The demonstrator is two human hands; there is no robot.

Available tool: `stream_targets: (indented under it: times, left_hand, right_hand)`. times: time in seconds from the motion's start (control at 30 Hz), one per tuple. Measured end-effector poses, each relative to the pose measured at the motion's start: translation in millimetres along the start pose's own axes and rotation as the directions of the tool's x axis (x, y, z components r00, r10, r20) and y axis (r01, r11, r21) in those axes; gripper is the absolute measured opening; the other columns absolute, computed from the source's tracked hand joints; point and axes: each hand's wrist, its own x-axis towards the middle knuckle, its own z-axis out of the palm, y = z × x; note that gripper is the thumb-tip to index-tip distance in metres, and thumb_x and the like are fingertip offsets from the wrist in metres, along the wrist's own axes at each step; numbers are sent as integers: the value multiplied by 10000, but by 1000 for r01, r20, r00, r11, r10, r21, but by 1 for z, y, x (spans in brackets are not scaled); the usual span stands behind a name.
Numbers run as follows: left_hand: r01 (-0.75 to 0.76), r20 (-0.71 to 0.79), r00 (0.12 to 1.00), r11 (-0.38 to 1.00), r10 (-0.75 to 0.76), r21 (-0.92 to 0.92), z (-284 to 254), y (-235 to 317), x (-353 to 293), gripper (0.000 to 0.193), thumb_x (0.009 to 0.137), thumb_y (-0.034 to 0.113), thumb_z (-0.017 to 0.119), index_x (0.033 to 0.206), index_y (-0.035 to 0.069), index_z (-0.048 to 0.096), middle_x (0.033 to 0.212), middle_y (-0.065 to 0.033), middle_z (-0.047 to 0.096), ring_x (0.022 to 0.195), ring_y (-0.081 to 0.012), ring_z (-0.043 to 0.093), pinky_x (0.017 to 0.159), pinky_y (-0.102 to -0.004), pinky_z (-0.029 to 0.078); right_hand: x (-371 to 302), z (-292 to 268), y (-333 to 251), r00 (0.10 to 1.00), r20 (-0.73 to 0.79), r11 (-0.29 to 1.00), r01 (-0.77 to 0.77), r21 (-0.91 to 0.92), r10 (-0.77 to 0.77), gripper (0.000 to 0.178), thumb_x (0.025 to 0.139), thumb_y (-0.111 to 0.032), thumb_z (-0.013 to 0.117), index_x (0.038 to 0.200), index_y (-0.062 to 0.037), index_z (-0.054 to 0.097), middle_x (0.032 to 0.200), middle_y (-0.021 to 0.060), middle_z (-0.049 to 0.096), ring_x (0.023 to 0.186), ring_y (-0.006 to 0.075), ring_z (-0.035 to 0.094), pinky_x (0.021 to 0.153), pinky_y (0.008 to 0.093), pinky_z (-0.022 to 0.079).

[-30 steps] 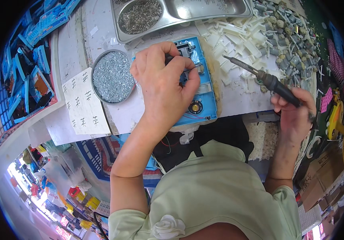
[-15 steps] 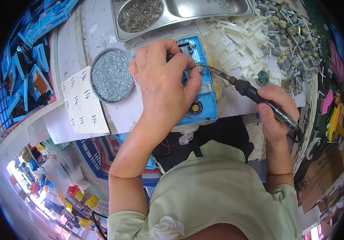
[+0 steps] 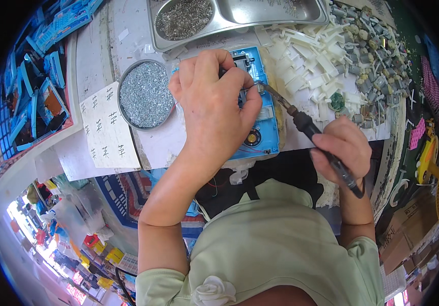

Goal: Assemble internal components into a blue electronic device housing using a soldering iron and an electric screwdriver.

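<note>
A blue plastic casing (image 3: 269, 133) lies on the table, with a small round speaker (image 3: 253, 137) and thin red wires in its near end. My left hand (image 3: 214, 99) reaches over it, thumb and fingers pinched together. Something dark shows between those fingers; its kind is hidden. In my right hand (image 3: 346, 148), a soldering iron (image 3: 306, 124) with a black handle is held aslant. Its tip is at the parts in the casing, close to my left thumb and fingertips; whether it touches them cannot be made out.
Left of the casing stand a round tin of small metal pieces (image 3: 145, 94) and a handwritten paper sheet (image 3: 108, 130). A metal tray (image 3: 268, 21) holding springs is behind. White plastic parts (image 3: 306, 56) and small motors (image 3: 377, 81) lie heaped right; a basket holds blue casings (image 3: 51, 71) far left.
My right hand has moved slightly left and nearer to me, so the soldering iron is tilted more steeply. Its tip remains by the left fingertips. The left hand stays over the casing.
</note>
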Motion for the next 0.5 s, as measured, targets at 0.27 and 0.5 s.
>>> stream_targets:
  times: [0.27,0.5]
  left_hand:
    - [3,-4,1000,1000,-3,-12,1,1,1,136,676,132,791,768,121,692,1005,-34,553,1005,-281,515,883,-458,339]
    - [-3,-4,1000,1000,3,-14,2,0,0,136,670,127,787,754,122,681,1030,-36,551,1019,-288,505,881,-477,332]
  right_hand:
    - [-10,5,0,996,60,992,67,-107,-61,416,637,37,822,1024,-102,756,746,17,547,612,209,548,528,299,444]
    - [-13,-3,1,996,45,992,77,-100,-73,432,637,47,822,1041,-92,757,771,33,556,632,223,552,537,314,444]
